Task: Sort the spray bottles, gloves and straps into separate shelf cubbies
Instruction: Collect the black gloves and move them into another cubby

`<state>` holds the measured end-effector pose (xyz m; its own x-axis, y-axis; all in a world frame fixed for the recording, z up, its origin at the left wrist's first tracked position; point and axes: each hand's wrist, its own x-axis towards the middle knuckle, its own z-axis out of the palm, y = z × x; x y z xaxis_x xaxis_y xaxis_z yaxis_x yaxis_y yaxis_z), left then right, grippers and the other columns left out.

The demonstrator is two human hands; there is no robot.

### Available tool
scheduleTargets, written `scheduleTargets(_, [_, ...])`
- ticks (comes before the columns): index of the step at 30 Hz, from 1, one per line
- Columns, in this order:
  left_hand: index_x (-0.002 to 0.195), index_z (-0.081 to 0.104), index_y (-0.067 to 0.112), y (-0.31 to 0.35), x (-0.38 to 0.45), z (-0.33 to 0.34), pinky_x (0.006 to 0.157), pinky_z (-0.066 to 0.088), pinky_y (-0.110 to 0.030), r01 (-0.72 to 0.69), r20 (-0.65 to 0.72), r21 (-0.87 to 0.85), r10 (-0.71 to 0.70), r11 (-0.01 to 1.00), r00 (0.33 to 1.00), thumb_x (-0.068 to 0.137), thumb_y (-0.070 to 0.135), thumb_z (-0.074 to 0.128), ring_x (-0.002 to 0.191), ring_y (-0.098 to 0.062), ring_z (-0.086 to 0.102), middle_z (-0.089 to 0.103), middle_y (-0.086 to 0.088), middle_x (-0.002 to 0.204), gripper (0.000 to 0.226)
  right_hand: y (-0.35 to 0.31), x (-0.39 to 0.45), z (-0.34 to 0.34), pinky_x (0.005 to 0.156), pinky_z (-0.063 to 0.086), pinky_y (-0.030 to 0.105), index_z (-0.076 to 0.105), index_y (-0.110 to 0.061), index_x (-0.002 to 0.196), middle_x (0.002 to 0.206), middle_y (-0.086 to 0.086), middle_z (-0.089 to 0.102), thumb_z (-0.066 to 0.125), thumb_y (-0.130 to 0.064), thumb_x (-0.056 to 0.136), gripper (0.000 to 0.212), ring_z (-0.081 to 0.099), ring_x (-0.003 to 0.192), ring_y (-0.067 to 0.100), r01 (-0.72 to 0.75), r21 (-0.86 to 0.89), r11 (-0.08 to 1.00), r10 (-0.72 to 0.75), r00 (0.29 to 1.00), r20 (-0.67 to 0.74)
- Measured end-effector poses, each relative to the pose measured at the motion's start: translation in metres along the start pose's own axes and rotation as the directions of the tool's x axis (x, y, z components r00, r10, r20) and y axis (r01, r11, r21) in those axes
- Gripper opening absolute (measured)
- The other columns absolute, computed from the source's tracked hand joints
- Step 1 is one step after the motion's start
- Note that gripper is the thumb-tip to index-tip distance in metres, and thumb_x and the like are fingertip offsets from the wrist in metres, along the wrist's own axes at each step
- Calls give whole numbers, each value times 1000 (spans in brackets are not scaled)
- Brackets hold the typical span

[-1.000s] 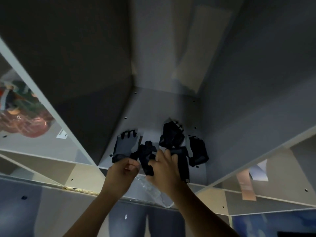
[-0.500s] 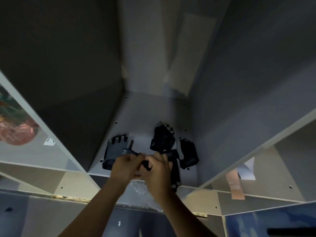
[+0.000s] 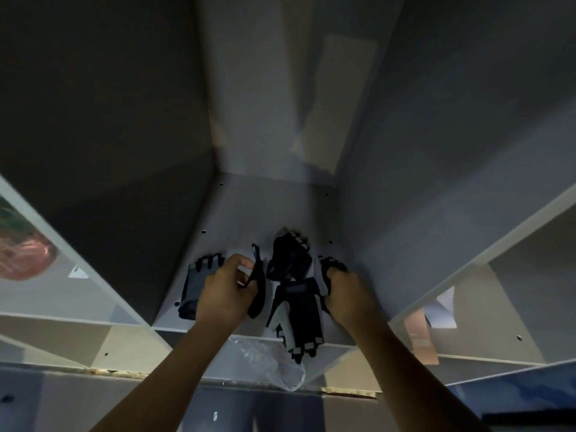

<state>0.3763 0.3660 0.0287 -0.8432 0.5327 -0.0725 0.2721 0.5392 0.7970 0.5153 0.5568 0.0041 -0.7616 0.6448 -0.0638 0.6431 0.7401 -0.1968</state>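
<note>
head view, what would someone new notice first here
First, the two bare hands reaching into the middle grey cubby, where dark gloves lie scattered on its floor. The left hand pinches a black glove near the centre, while the right hand holds another glove by the right wall. A black and grey glove lies between them, hanging over the front edge.

Both hands reach into one grey shelf cubby. The left hand pinches a dark glove and holds it on edge, while the right hand grips another glove by the right wall. A fingerless glove lies flat at the left, a bunched one further back, and a black-and-grey glove overhangs the front edge (clear plastic shows below it).
</note>
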Motion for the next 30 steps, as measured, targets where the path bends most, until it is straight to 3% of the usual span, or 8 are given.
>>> scheduleTargets(6, [99, 59, 33, 0, 1, -3, 73, 54, -26, -45, 8, -14, 45, 999, 999, 85, 13, 72, 74, -4, 66, 68, 8, 79, 28, -8, -6, -4, 76, 53, 31, 64, -13, 113, 115, 10, 64, 51, -9, 98, 20, 68, 101, 24, 85, -405, 910, 0, 979, 206])
scheduleTargets(8, [100, 58, 35, 0, 2, -5, 72, 52, -23, -63, 8, -16, 63, 998, 998, 85, 13, 72, 74, -2, 66, 67, 8, 79, 30, -12, -5, -5, 54, 49, 27, 72, -11, 81, 88, 13, 67, 76, -8, 79, 5, 70, 71, 22, 86, -431, 898, -12, 985, 173])
scheduleTargets(10, [104, 57, 35, 0, 3, -7, 72, 54, -25, -75, 11, -16, 75, 997, 997, 85, 14, 72, 74, -4, 66, 67, 7, 80, 32, -10, -3, -2, 39, 36, 21, 64, -11, 50, 60, 11, 60, 93, -4, 48, 30, 60, 42, 20, 87, -419, 904, -58, 995, 82])
scheduleTargets(13, [106, 57, 35, 1, 4, -9, 70, 58, -30, -109, 24, -9, 109, 994, 994, 86, 14, 71, 72, -7, 67, 68, 6, 81, 33, -8, -3, -1, 58, 42, 28, 71, -12, 93, 103, 11, 64, 62, -12, 92, 9, 69, 82, 21, 105, -448, 888, -62, 992, 108])
scheduleTargets(19, [99, 63, 27, 12, 3, -10, 59, 41, -3, -167, 17, 12, 166, 986, 986, 86, 10, 70, 65, 6, 61, 62, 17, 73, 23, -4, -6, -11, 50, 33, 24, 71, -15, 92, 95, 11, 62, 78, -19, 79, 16, 63, 63, 24, 94, -188, 978, -133, 969, -206])
scheduleTargets(24, [83, 72, 22, 11, 1, -10, 64, 40, 3, -163, 0, 5, 163, 987, 987, 84, 6, 71, 72, 10, 62, 68, 18, 78, 16, -6, -6, -26, 56, 42, 31, 66, -11, 84, 88, 9, 49, 73, -16, 81, 9, 54, 79, 26, 148, 4, 989, -130, 876, -464])
scheduleTargets(28, [84, 75, 23, 20, -2, -14, 69, 48, -3, -114, 8, -20, 114, 993, 993, 85, 11, 72, 74, 4, 64, 73, 13, 83, 12, -17, -12, -54, 57, 50, 36, 71, -11, 85, 87, 8, 50, 78, -11, 78, 9, 54, 78, 26, 207, 263, 942, 1, 784, -621])
scheduleTargets(30, [83, 75, 24, 32, -6, -20, 77, 58, -23, -84, 31, -91, 87, 992, 996, 84, 13, 73, 75, -2, 68, 73, 11, 81, 12, -30, -22, -70, 56, 49, 35, 74, -13, 84, 84, 7, 50, 75, -14, 78, 6, 55, 75, 24, 274, 350, 896, 36, 740, -672])
